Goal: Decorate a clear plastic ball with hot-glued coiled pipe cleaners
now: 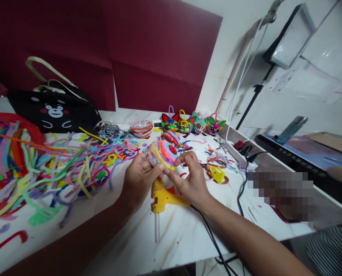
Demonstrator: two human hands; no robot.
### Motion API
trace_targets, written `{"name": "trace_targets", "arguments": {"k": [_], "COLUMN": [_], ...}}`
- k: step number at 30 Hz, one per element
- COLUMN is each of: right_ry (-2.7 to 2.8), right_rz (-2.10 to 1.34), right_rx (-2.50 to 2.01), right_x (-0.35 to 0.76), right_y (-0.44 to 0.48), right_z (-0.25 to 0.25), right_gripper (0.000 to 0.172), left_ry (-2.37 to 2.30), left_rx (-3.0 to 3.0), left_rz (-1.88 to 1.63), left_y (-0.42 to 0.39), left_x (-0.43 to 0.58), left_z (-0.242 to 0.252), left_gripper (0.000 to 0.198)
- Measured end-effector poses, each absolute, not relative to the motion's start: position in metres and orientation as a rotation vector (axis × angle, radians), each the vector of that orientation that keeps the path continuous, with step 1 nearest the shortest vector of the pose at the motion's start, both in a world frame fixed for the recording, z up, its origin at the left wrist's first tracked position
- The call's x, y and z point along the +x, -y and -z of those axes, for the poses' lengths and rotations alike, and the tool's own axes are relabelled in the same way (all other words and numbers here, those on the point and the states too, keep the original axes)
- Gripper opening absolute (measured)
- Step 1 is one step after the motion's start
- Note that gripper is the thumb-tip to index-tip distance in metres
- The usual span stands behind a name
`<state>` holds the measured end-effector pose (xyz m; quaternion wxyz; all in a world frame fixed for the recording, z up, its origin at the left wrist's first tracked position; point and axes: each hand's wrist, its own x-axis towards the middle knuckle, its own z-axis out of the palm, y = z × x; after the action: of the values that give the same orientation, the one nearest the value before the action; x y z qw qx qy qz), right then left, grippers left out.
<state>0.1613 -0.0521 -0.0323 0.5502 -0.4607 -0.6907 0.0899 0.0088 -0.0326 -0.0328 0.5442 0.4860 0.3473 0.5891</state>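
A rounded dome of coiled pipe cleaners [165, 150], striped in pink, yellow, purple, orange and blue with a red centre, is held up between my hands. My left hand [139, 179] grips its left side, thumb along the lower edge. At the right rim, my right hand [191, 177] pinches with thumb and curled index finger. Below them a yellow hot glue gun [166, 199] lies on the white table, a clear glue stick [157, 228] sticking out of its back. Part of the gun is covered by my right hand.
Loose pipe cleaners [81, 168] spread over the left side. A striped bowl-like piece [142, 129] and several finished cat-eared ornaments [193, 123] stand at the back, near a black bag [56, 107]. Scissors [216, 165] and yellow pipe cleaners [217, 174] lie right; a black cable [209, 230] crosses the front edge.
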Motion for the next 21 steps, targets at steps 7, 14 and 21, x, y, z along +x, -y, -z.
{"name": "trace_targets", "arguments": {"k": [7, 14, 21], "right_ry": [1.584, 1.512, 1.514], "right_rz": [-0.279, -0.438, -0.433], "right_rx": [-1.117, -1.151, -1.153], "right_x": [0.1619, 0.1628, 0.1632], "right_y": [0.0497, 0.0475, 0.0475], "right_z": [0.0347, 0.0358, 0.0364], "right_gripper": [0.02, 0.024, 0.023], "left_ry": [-0.813, -0.779, -0.784], "left_rx": [1.123, 1.122, 1.073], "left_rz": [-1.374, -1.353, -1.3], "left_y": [0.0339, 0.0361, 0.0398], "left_x": [0.0094, 0.0105, 0.0127], "left_z": [0.0348, 0.0351, 0.0281], "left_gripper": [0.049, 0.048, 0.051]}}
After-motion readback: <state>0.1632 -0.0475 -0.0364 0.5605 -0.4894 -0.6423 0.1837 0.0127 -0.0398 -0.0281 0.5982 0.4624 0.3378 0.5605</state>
